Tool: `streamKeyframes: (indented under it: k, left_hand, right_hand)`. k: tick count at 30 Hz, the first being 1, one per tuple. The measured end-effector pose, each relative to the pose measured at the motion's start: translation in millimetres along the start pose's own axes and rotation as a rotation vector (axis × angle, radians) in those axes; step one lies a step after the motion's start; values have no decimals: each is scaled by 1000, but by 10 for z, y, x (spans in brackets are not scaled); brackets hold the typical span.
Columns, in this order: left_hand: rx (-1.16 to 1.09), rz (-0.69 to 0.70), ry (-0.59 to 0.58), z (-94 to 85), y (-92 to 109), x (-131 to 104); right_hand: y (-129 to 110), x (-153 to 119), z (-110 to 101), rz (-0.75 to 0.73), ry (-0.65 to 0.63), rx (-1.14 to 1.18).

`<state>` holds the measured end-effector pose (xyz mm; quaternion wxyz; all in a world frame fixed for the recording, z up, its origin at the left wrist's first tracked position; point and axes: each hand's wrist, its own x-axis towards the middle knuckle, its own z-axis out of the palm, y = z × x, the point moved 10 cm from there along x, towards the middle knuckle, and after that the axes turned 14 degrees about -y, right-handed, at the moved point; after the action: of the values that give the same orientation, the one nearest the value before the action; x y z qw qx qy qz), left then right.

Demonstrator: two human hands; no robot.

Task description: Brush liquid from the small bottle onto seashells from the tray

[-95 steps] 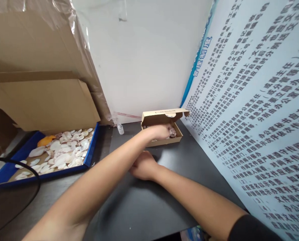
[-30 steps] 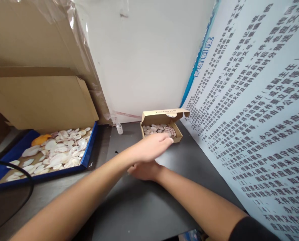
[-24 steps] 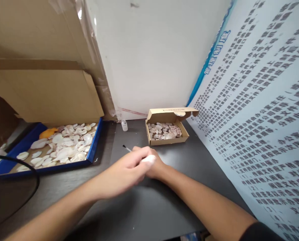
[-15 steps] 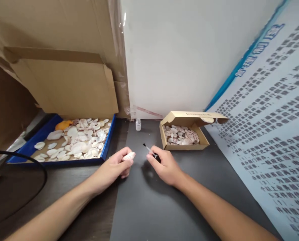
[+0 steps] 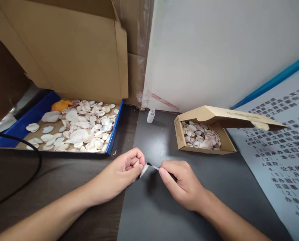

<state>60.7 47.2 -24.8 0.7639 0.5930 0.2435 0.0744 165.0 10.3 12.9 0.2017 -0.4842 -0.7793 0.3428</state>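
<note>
Between the thumb and fingers of my left hand (image 5: 125, 172) a small pale seashell (image 5: 144, 170) is pinched, seen nearly edge-on. My right hand (image 5: 181, 182) grips a small brush (image 5: 153, 166) with a dark handle, a thin pale stem and black bristles. The bristle tip is at the upper edge of the shell; whether it touches is too small to tell. Beyond the hands stands a small uncapped glass bottle (image 5: 151, 116) with a white label, upright on the dark grey mat (image 5: 144, 214).
On the left lies an open blue-sided box (image 5: 114, 130) of many white shells and an orange piece (image 5: 61, 105). A smaller cardboard box (image 5: 181, 137) with shells stands at right, lid raised. A black cable (image 5: 37, 167) curves at far left; a printed sheet (image 5: 272, 154) leans at right.
My hands have come together, bringing the brush tip to the shell. The shell has been turned from its face to its edge. The view has shifted, with the boxes now appearing larger.
</note>
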Motion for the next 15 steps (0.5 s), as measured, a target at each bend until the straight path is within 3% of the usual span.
streamKeyframes:
  k: [4, 7, 11, 15]
  left_hand:
    - [119, 5, 29, -29, 34, -14]
    - [356, 9, 64, -39, 97, -81]
    - [826, 59, -36, 189, 211, -144]
    - [1062, 82, -111, 362, 181, -140]
  right_hand:
    - [-3, -6, -17, -27, 35, 0]
    - [29, -2, -32, -20, 51, 18]
    - [47, -6, -95, -33, 106, 39]
    - [93, -15, -148, -23, 190, 96]
